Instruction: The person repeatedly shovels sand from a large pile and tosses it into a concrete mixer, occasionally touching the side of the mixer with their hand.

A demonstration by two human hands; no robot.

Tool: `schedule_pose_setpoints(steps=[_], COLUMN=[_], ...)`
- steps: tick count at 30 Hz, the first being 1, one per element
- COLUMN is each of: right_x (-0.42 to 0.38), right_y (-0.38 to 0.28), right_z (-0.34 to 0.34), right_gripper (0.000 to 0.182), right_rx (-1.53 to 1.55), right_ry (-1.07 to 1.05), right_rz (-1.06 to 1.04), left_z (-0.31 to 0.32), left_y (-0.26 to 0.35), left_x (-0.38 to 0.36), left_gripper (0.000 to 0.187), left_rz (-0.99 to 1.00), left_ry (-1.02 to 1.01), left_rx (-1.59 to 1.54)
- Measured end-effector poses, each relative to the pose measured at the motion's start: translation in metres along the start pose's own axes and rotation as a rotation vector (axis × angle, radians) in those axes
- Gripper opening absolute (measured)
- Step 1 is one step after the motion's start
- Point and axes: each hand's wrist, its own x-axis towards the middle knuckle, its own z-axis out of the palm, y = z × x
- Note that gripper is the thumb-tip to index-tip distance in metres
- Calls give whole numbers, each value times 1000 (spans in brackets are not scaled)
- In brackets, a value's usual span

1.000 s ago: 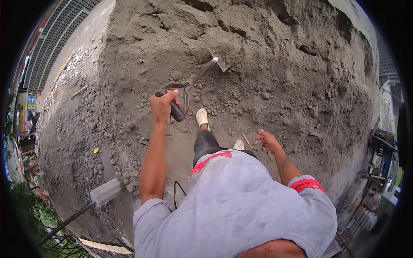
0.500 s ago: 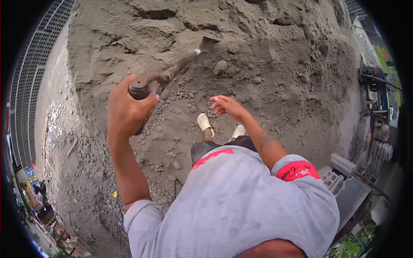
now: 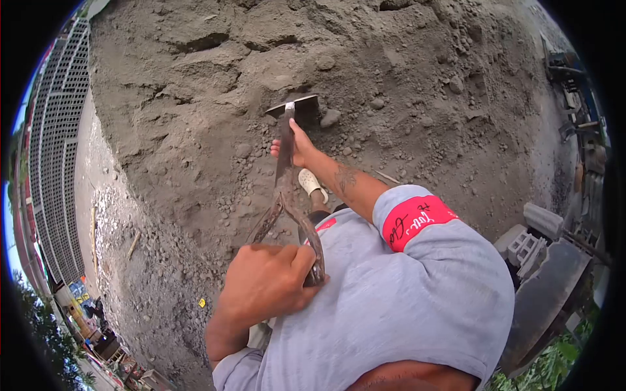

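A shovel (image 3: 284, 159) with a worn wooden shaft and a forked grip runs from my waist toward the sand bank (image 3: 391, 85). My left hand (image 3: 267, 280) is closed round the grip, close to my shirt. Low on the shaft, just behind the blade (image 3: 303, 105), my right hand (image 3: 301, 144) wraps it from the right, its fingertips showing on the left side. The blade lies at the foot of the bank, its far edge against the sand. Beside it rests a rounded stone (image 3: 330, 118).
Loose pebbles (image 3: 238, 195) cover the ground round my light clog (image 3: 313, 185). Stacked hollow blocks (image 3: 55, 150) line the far left. More concrete blocks (image 3: 525, 249) and a dark metal sheet (image 3: 544, 293) stand at the right. A thin stick (image 3: 134, 246) lies on the gravel.
The shovel's grip has come down and back toward my waist with my left hand. My right hand, free before, has taken hold of the shaft near the blade.
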Motion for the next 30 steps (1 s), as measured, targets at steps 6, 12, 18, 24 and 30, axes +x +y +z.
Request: schedule_pose_setpoints(steps=[6,12,18,24,30], right_x=[2,-40,-40,8,-10], right_y=[-24,-105,-181,-114,-10], right_z=[-60,-151,-208,-228,-173], right_gripper=[18,13,24,33,57], right_rx=[159,607,216,-345,-677], right_ry=[111,-28,256,625,566], right_rz=[-82,-309,-414,-274,-43], left_z=[7,124,187,252,245], left_y=[29,22,34,39,89], left_x=[-25,12,93,70,-11], left_gripper=[38,37,41,32,47], left_rz=[-84,-727,-711,-1002,-1247], left_ry=[284,1134,949,952,1331], left_rx=[81,-392,-1595,-1312,-1465])
